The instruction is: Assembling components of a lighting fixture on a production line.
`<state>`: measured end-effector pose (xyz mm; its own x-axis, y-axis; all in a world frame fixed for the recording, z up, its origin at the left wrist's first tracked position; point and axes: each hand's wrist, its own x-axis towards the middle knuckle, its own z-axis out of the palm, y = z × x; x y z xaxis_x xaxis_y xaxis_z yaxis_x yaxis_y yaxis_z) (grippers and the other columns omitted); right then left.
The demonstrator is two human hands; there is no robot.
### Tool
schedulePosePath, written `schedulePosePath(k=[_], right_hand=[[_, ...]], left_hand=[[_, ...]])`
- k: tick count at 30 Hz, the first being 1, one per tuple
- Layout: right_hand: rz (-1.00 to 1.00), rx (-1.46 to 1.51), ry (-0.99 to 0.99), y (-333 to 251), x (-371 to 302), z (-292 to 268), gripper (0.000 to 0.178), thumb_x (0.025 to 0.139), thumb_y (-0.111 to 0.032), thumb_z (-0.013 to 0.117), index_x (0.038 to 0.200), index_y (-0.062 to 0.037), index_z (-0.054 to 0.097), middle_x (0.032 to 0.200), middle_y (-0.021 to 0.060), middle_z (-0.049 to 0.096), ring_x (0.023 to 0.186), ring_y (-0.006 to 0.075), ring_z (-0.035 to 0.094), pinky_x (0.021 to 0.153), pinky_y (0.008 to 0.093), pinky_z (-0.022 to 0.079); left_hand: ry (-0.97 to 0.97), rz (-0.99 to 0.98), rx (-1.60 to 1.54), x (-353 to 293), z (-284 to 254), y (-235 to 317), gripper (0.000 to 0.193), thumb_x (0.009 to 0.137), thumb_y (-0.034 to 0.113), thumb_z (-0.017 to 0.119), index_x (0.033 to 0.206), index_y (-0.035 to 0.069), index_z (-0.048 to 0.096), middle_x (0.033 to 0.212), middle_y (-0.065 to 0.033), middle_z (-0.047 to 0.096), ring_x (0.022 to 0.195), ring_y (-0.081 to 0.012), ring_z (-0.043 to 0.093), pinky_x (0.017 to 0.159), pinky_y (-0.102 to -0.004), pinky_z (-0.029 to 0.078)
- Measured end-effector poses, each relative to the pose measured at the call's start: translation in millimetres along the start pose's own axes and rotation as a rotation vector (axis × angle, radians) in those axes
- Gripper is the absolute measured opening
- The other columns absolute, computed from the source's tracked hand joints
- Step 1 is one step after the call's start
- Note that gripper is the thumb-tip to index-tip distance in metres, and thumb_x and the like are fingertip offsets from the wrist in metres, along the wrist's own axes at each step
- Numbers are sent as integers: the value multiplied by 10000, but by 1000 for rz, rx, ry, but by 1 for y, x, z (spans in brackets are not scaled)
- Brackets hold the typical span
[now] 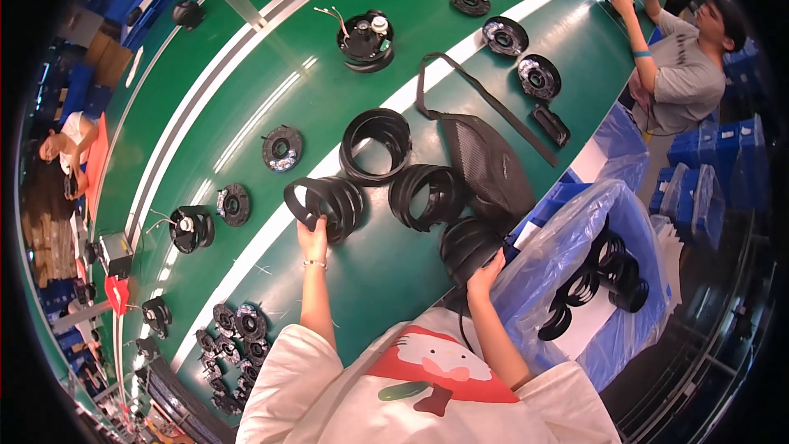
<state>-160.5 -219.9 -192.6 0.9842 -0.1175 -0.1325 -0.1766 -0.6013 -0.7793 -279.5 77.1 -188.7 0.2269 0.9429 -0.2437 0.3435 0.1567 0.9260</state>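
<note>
I see left hand (312,240), fingers pinching rim of black ribbed plastic ring (339,204) over green worktop (370,275). Right hand (485,273), fingers clasping edge of second black plastic ring (464,251), near blue film-lined bin (514,312).

The ring (347,204) in the left hand (312,240) looks glossy plastic; beyond the right hand (485,274), the bag (486,163) looks matt mesh.

We counted four black ribbed tubes (468,253), one black bag (491,171), two round dishes (539,76) past it and one small oblong part (551,123). The nearest blue bin (514,312) held several black rings (556,322), too overlapped for us to number.
</note>
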Motion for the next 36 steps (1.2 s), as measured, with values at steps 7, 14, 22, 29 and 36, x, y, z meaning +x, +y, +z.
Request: schedulePosePath(k=[7, 14, 22, 29, 36], right_hand=[[288, 157, -127, -14, -1, -18, 630, 695, -22, 577, 1262, -2, 303, 1227, 124, 312, 1072, 231, 384, 798, 262, 423], [261, 193, -262, -18, -34, -59, 658, 707, -40, 613, 1277, -23, 284, 1303, 116, 245, 1128, 240, 358, 821, 290, 431], [225, 569, -488, -25, -57, -160, 397, 750, 29, 561, 1136, 12, 468, 1040, 115, 557, 931, 165, 551, 809, 265, 452], [7, 489, -20, -9, -13, -237, 181, 813, 10, 515, 991, 21, 551, 914, 99, 610, 803, 141, 587, 740, 251, 465], [-70, 422, -53, 16, -28, -250, 234, 772, 62, 484, 1002, 40, 518, 880, 101, 581, 801, 161, 579, 738, 268, 463]], left_hand=[[79, 213, 515, -19, 5, 3, 348, 682, 157, 660, 962, -1, 528, 932, -164, 536, 856, -316, 518, 785, -373, 402], [1, 31, 67, -15, -3, -11, 449, 736, 144, 628, 1119, 18, 431, 997, -67, 530, 887, -183, 510, 809, -297, 401], [312, 543, 399, -21, -24, 29, 598, 761, 66, 562, 1276, -28, 273, 1294, -193, 323, 1196, -273, 327, 1011, -368, 235], [255, 1201, 397, -93, 40, 187, 617, 757, 91, 561, 1293, 10, 266, 1337, -182, 262, 1223, -295, 291, 1000, -397, 233], [270, 233, 199, 107, -115, 98, 483, 754, 143, 574, 1191, 11, 415, 1159, -137, 485, 1058, -240, 467, 884, -366, 376]])
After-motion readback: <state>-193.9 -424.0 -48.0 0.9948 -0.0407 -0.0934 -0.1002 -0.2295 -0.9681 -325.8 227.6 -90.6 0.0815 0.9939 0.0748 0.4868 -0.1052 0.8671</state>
